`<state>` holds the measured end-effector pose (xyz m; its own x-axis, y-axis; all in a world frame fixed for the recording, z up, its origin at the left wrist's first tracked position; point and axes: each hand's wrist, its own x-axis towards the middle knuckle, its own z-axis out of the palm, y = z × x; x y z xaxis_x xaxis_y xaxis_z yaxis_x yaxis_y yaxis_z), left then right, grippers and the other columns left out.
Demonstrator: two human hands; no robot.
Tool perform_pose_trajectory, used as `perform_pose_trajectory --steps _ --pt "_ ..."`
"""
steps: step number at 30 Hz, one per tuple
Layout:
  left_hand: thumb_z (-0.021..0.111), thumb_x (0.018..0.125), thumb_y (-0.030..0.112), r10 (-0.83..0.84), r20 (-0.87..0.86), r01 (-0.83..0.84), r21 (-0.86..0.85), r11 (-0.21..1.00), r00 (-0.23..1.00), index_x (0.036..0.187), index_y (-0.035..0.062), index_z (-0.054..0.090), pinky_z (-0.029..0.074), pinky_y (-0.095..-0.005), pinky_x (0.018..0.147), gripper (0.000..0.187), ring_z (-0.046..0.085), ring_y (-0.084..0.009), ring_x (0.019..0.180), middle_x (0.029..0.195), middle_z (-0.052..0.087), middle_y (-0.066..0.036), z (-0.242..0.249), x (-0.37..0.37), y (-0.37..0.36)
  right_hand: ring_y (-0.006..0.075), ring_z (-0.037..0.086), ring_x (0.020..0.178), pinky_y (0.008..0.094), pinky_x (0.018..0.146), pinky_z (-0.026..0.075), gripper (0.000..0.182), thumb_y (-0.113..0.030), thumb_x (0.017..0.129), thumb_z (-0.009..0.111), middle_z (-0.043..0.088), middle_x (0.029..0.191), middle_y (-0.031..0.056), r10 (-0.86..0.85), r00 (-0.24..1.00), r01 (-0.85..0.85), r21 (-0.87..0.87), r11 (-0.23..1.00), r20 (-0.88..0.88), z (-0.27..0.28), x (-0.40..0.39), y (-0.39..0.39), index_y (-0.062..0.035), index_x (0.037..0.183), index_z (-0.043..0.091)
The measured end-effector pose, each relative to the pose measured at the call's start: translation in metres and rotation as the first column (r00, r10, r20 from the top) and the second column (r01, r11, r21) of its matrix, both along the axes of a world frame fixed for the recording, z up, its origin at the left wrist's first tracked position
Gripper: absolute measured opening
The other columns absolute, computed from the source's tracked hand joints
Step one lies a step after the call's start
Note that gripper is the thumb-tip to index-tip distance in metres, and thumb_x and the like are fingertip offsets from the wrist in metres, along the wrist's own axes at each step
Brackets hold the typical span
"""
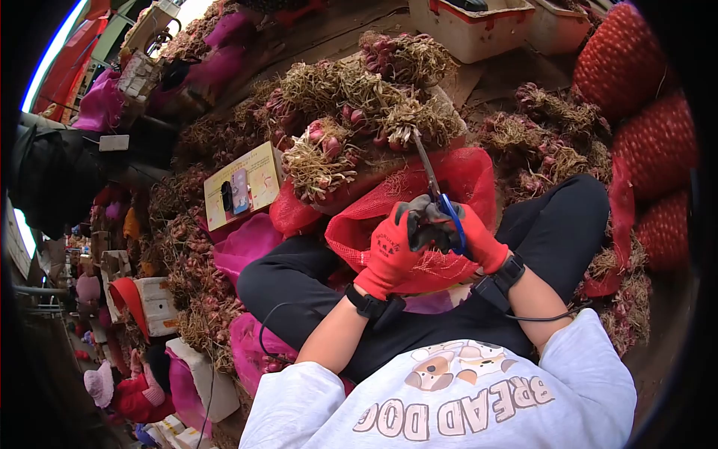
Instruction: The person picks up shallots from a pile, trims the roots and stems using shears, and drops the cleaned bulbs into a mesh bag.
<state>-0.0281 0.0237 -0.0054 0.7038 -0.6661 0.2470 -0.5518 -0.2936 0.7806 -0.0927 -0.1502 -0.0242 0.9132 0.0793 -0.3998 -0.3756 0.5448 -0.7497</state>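
Observation:
Both my hands wear red gloves with dark grey fingers and meet above an open red mesh bag [355, 228] between my legs. My right hand [482, 239] grips the blue-handled scissors [428, 170], whose blades point away from me toward the shallots. Close beside the handles, my left hand [395, 251] is closed with its fingers curled; whatever lies in it is hidden. Just past the blade tips sits a bundle of shallots [419, 120] with dry, trimmed-looking stalks. Another shallot bundle [323, 161] lies left of it, pale cut stalks facing me.
At left, a yellow box [262, 168] carries a phone [239, 192]. More shallot bundles [523, 138] lie to the right, beside stacked full red mesh sacks [624, 63]. White bins [479, 34] stand at the back. A person in red [142, 396] is at lower left.

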Motion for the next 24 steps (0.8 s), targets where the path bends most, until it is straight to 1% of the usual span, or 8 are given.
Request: perform_pose_trajectory --steps 3,6,11,15,18,20,22,24 --pt "0.069 0.075 0.005 -0.014 -0.248 -0.011 -0.099 0.995 0.969 0.12 0.0024 0.051 0.049 -0.0308 0.08 0.049 0.061 -0.0239 0.092 0.122 0.054 -0.014 -0.001 0.003 0.0 0.0077 0.061 0.072 0.0235 0.06 0.05 0.026 -0.02 0.088 0.066 0.064 0.084 0.002 -0.025 0.998 0.023 0.04 0.999 0.055 0.016 0.0 -0.002 -0.0021 0.106 0.063" --pt "0.068 0.077 0.004 -0.108 -0.402 0.042 -0.169 0.985 0.909 0.122 0.0011 0.05 0.049 -0.0282 0.081 0.049 0.06 -0.0198 0.095 0.119 0.055 -0.012 0.009 0.009 0.006 0.0076 0.062 0.082 0.0239 0.069 0.051 0.031 -0.018 0.086 0.069 0.066 0.094 0.0023 0.082 0.964 0.009 -0.341 0.94 0.252 0.015 0.004 -0.006 -0.0009 0.111 0.063" --pt "0.062 0.084 0.005 -0.174 -0.71 -0.076 -0.306 0.949 0.682 0.125 0.0015 0.049 0.049 -0.0254 0.078 0.043 0.056 -0.0102 0.094 0.115 0.055 -0.006 -0.004 0.009 0.01 0.0059 0.058 0.079 0.0221 0.069 0.049 0.03 -0.017 0.086 0.067 0.066 0.096 0.0031 0.09 0.968 -0.015 -0.302 0.953 0.236 0.036 0.003 -0.001 0.0002 0.11 0.063" --pt "0.061 0.086 0.005 -0.133 -0.668 -0.072 -0.27 0.96 0.732 0.119 0.0017 0.053 0.049 -0.0221 0.068 0.034 0.054 -0.0052 0.088 0.106 0.059 -0.003 0.0 0.01 0.01 0.0037 0.055 0.075 0.0213 0.066 0.047 0.03 -0.016 0.085 0.066 0.065 0.097 0.0031 0.102 0.983 -0.074 -0.181 0.981 0.154 0.032 0.002 -0.005 -0.0001 0.111 0.063" --pt "0.062 0.085 0.006 -0.153 -0.71 -0.051 -0.257 0.965 0.687 0.114 0.0016 0.056 0.048 -0.0212 0.065 0.03 0.053 -0.0037 0.086 0.099 0.06 -0.001 0.002 0.013 0.01 0.0136 0.063 0.08 0.0288 0.07 0.049 0.029 -0.019 0.084 0.069 0.067 0.097 0.0063 0.089 0.986 -0.04 -0.321 0.946 0.139 0.027 0.002 -0.004 -0.0012 0.106 0.062" --pt "0.062 0.086 0.006 -0.132 -0.671 -0.058 -0.252 0.966 0.73 0.112 0.0013 0.057 0.047 -0.0207 0.067 0.027 0.053 -0.0034 0.086 0.097 0.061 0.001 0.002 0.015 0.012 0.0221 0.063 0.079 0.0326 0.069 0.048 0.031 -0.023 0.081 0.071 0.066 0.093 0.0101 0.134 0.934 0.157 -0.72 0.676 0.33 0.027 0.003 -0.002 -0.0017 0.102 0.061" --pt "0.06 0.084 0.004 -0.078 -0.653 -0.087 -0.216 0.972 0.753 0.111 0.0009 0.056 0.047 -0.0226 0.074 0.028 0.054 -0.0055 0.086 0.098 0.061 -0.001 -0.009 0.024 0.02 0.0343 0.061 0.08 0.0393 0.069 0.048 0.038 -0.032 0.075 0.074 0.062 0.086 0.0147 0.259 0.887 0.309 -0.909 0.28 0.382 0.029 0.003 -0.005 -0.004 0.095 0.058" --pt "0.059 0.083 0.004 -0.048 -0.655 -0.15 -0.243 0.958 0.754 0.108 0.0017 0.056 0.044 -0.0218 0.073 0.025 0.051 -0.0057 0.081 0.095 0.06 0.0 -0.018 0.032 0.025 0.0325 0.061 0.078 0.0393 0.068 0.048 0.042 -0.037 0.073 0.075 0.061 0.085 0.0127 0.296 0.901 0.26 -0.941 0.215 0.316 0.033 0.0 -0.008 -0.0043 0.094 0.059"
